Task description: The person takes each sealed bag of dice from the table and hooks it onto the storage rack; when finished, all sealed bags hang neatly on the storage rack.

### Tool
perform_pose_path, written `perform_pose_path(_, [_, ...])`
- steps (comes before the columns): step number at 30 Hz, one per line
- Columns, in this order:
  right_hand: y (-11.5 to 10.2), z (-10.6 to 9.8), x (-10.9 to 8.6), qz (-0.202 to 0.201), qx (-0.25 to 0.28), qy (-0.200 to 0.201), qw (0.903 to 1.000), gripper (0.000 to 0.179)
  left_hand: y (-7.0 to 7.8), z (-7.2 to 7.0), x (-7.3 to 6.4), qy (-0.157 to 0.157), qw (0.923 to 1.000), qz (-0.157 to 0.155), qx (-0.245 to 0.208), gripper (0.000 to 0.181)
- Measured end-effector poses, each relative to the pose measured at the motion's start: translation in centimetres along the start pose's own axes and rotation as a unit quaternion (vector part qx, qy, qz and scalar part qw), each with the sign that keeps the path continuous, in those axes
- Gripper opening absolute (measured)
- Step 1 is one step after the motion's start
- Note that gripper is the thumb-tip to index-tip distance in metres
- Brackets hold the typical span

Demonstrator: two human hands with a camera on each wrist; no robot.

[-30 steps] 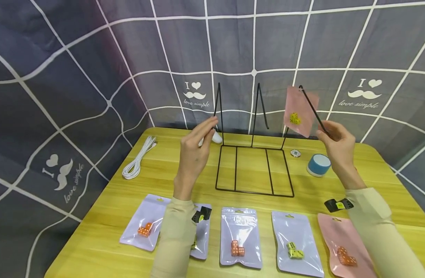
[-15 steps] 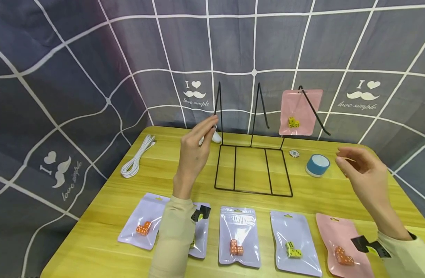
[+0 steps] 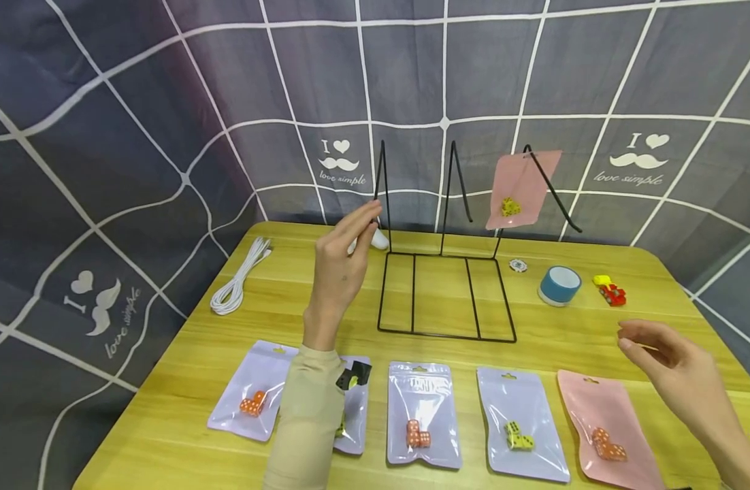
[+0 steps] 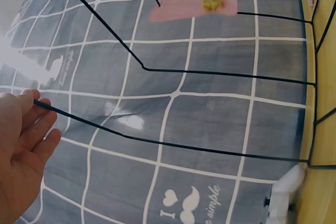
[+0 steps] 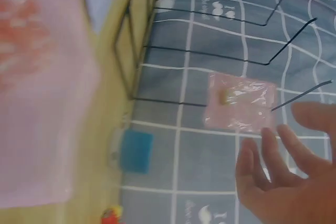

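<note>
A black wire rack (image 3: 447,333) with three upright prongs stands on the table. My left hand (image 3: 344,262) pinches the tip of the rack's left prong (image 4: 89,121) between thumb and fingers. From the right prong hangs a pink zip pouch (image 3: 522,190) with yellow dice inside, tilted in the head view. My right hand (image 3: 675,364) holds nothing, its fingers loosely bent, above the table's right side. Nearest to it lies a pink pouch (image 3: 608,408) with orange dice. Lilac pouches with dice lie in the same row, such as one (image 3: 522,408) with yellow dice.
Behind the right hand are a blue-and-white round container (image 3: 559,286), a small red-and-yellow toy (image 3: 610,292) and a poker chip (image 3: 518,265). A coiled white cable (image 3: 237,279) lies at left. A dark gridded curtain (image 3: 448,75) hangs behind the table.
My right hand has let go of the right prong and moved right and down toward the front. The hanging pink pouch has swung on the prong. My left hand stays at the left prong.
</note>
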State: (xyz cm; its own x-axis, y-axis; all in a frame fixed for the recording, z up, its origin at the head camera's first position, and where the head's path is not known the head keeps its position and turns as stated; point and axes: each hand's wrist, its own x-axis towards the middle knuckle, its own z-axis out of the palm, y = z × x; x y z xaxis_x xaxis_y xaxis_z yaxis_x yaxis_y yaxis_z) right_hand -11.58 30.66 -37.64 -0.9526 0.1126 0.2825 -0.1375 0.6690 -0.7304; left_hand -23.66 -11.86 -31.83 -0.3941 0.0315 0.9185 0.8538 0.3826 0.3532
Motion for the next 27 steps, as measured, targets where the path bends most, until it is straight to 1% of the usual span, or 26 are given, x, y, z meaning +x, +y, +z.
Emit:
perform_pose_path(4, [1.6, 0.0, -1.5, 0.009, -0.031, -0.020, 0.9993, 0.030, 0.1, 0.2, 0.1, -0.002, 1.0000, -0.001, -0.002, 0.022])
perform_pose_path(9, [3.5, -0.1, -3.7, 0.024, -0.056, -0.031, 0.9977, 0.030, 0.2, 0.3, 0.0, 0.002, 1.0000, -0.001, -0.003, 0.022])
perform_pose_path(11, [4.0, 0.0, -4.3, 0.034, -0.067, -0.043, 0.9963, 0.031, 0.2, 0.2, 0.1, 0.001, 1.0000, 0.000, 0.001, 0.022])
perform_pose_path(13, [4.4, 0.2, -4.8, 0.049, -0.074, -0.068, 0.9937, 0.035, 0.1, -0.1, 0.3, 0.001, 1.0000, -0.001, 0.008, 0.023])
perform_pose_path(16, [4.8, 0.8, -5.2, 0.079, -0.081, -0.126, 0.9856, 0.043, 0.1, -0.5, 0.4, -0.001, 0.9999, -0.003, 0.016, 0.023])
perform_pose_path(18, [5.0, 1.1, -5.4, 0.092, -0.086, -0.150, 0.9806, 0.046, 0.1, -0.6, 0.5, 0.001, 0.9999, -0.004, 0.017, 0.023])
perform_pose_path(20, [5.3, 1.1, -5.6, 0.111, -0.092, -0.167, 0.9755, 0.050, 0.1, -0.5, 0.5, 0.003, 0.9999, -0.004, 0.016, 0.023])
perform_pose_path(24, [6.5, 0.6, -6.1, 0.150, -0.092, -0.181, 0.9677, 0.059, 0.1, -0.2, 0.3, 0.007, 0.9999, 0.001, 0.011, 0.022])
perform_pose_path(27, [7.6, 0.1, -6.3, 0.183, -0.101, -0.213, 0.9543, 0.068, 0.2, 0.1, 0.3, 0.006, 1.0000, 0.003, 0.003, 0.021])
